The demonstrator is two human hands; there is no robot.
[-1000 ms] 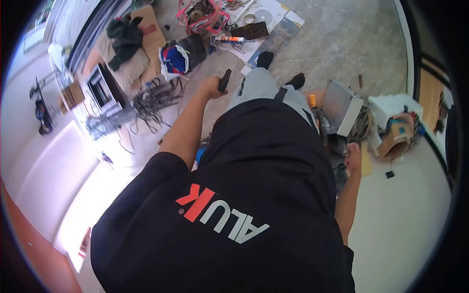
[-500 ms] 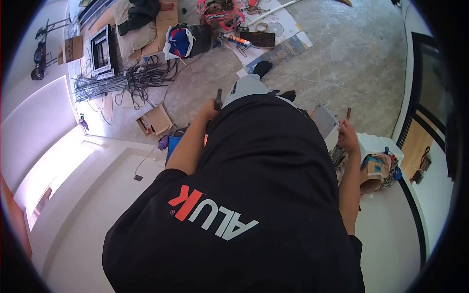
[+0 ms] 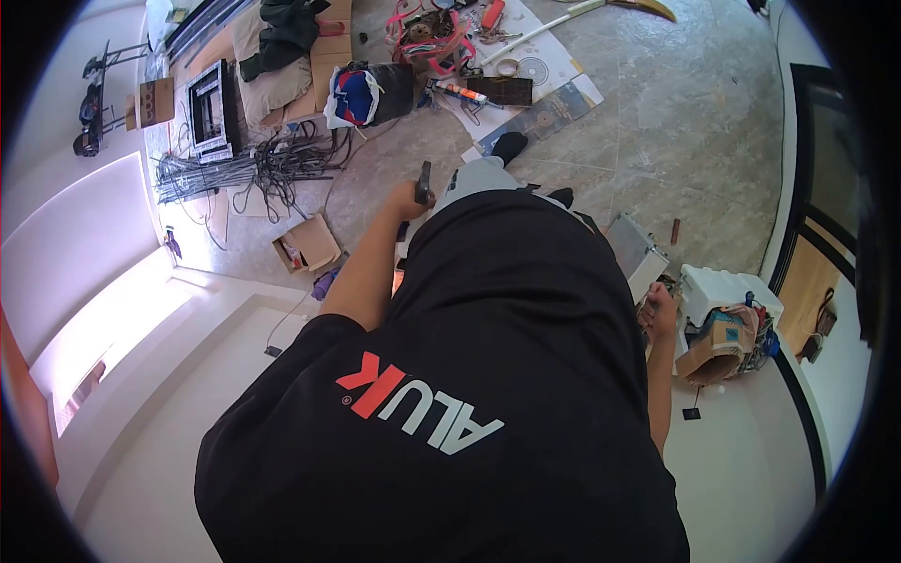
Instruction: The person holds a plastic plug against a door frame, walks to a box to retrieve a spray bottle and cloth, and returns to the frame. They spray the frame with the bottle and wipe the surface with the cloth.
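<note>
At the left of my body, my left hand [image 3: 409, 200] is closed around a dark tool that looks like a hammer [image 3: 425, 180]; its head sticks up past my fingers, and the grip is mostly covered. My right hand [image 3: 660, 308] is low on the right, fingers curled, beside an open silver metal case [image 3: 636, 250]. What the right fingers hold, if anything, cannot be made out. A short reddish-brown stick [image 3: 675, 231] lies on the floor just beyond the case, apart from my hand. My black shirt hides part of the case.
To the right stand a white box [image 3: 718, 283] and a cardboard box [image 3: 718, 352] with tools. A small open carton [image 3: 308, 244], a bundle of black strips [image 3: 253, 169] and a black frame [image 3: 211, 111] lie left. Ahead are a bucket-like bag [image 3: 371, 94] and a sealant tube [image 3: 462, 92].
The reddish-brown stick has left my right hand and now lies on the floor. That hand has moved back toward my body, by the case. My left hand still grips the hammer.
</note>
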